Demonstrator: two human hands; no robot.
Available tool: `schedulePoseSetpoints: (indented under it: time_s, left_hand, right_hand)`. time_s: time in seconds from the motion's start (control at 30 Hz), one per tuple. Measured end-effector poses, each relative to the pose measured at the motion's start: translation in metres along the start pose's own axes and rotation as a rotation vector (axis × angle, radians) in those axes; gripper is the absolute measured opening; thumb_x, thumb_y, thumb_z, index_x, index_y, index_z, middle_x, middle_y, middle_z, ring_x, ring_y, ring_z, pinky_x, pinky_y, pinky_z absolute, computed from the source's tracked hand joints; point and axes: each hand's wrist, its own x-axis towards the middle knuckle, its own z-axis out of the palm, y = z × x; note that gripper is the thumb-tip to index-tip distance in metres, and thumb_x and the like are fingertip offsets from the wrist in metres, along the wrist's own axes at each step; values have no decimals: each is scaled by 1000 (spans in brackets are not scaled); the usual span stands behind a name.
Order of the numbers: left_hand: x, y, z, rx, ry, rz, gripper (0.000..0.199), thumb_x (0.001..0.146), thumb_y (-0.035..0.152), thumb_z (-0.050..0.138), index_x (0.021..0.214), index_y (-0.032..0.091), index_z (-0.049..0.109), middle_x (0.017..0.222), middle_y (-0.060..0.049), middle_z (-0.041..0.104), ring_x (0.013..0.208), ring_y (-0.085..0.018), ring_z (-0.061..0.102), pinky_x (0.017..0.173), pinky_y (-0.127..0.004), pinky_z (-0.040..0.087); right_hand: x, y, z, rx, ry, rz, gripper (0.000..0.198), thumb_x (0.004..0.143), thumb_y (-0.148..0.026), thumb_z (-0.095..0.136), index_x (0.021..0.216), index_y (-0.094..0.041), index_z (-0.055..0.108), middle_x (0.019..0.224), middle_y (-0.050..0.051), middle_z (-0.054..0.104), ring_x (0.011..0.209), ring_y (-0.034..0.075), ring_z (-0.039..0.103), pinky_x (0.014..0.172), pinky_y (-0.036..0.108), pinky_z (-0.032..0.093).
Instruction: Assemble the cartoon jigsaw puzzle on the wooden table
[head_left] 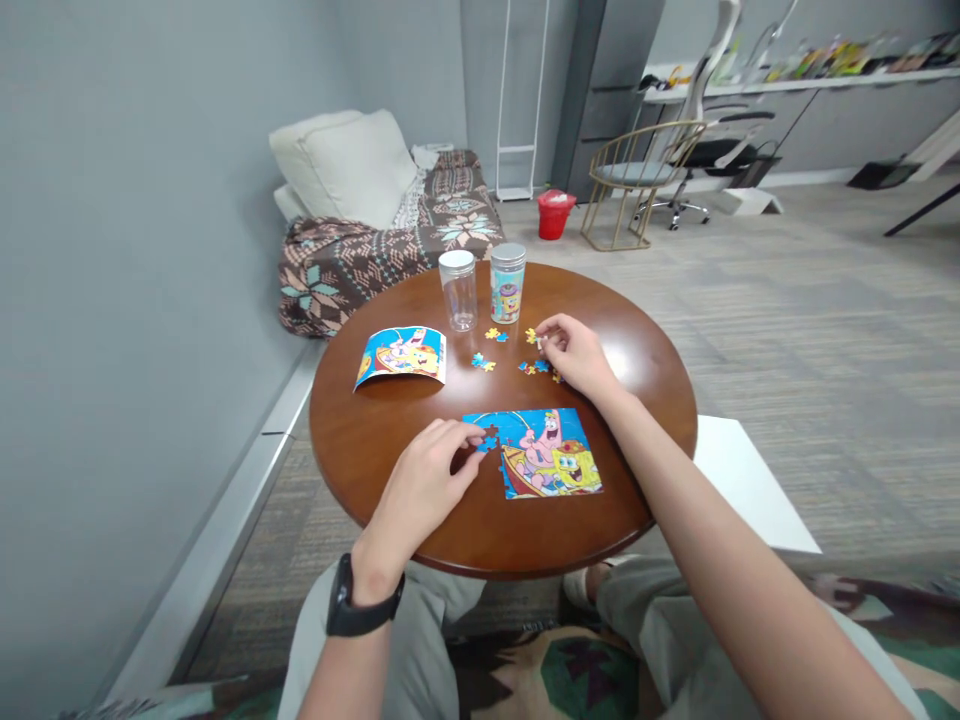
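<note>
A partly assembled jigsaw puzzle (pixel 551 455) with cartoon figures on blue lies near the front of the round table. My left hand (pixel 431 475) is at its left edge, thumb and forefinger closed on a blue puzzle piece (pixel 489 442) beside a gap. Farther back, my right hand (pixel 574 352) pinches a small puzzle piece (pixel 539 341), partly hidden by the fingers. Under and near that hand lie loose pieces (pixel 534 368), some covered from view. More loose pieces (pixel 484 362) lie left of it, and a yellow-and-blue pair (pixel 496 334) sits behind them.
A curved picture sheet (pixel 403 355) stands at the table's left. At the back are a clear jar with a white lid (pixel 460 292) and a printed jar with a silvery lid (pixel 508 285). Beyond the round table (pixel 360 440) are a covered sofa (pixel 390 235), a red bin (pixel 555 215) and chairs.
</note>
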Motion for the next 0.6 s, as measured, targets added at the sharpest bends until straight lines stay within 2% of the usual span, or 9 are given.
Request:
schedulePoseSetpoints:
  time_s: [0.13,0.23,0.4,0.5,0.6]
  left_hand:
    - [4,3,-9,-75,-98,-128,19,78,13,64,95,22,62,89,-2,71,82,-18,66,76,-32,54]
    - [13,5,-16,-79,-190,-158,23,71,10,64,91,21,61,83,-1,70,76,-17,65,72,-30,53]
    - [25,2,-21,-74,-340,-212,18,64,11,63,79,20,64,71,1,67,64,-15,62,59,-26,48]
    - [31,2,-25,-90,-454,-214,10,64,12,63,71,20,64,63,2,63,57,-14,58,54,-25,43]
    - [49,5,-33,-114,-512,-148,3,70,20,65,68,20,63,61,2,61,57,-14,54,54,-24,40]
  right_hand:
    - [2,6,3,6,32,-6,20,72,-12,53,85,-21,64,81,3,69,67,17,61,72,33,52]
    - [2,9,5,8,54,-1,19,72,-12,53,84,-21,64,80,2,68,67,17,61,73,33,51]
    - [2,13,7,20,60,-7,20,72,-11,53,84,-21,64,80,2,67,67,17,61,74,32,52]
    - [2,13,8,56,53,3,20,70,-10,53,84,-22,64,79,1,66,68,17,63,74,32,53]
    - [3,12,8,118,39,31,21,70,-9,54,84,-22,62,83,2,67,68,16,66,70,31,54]
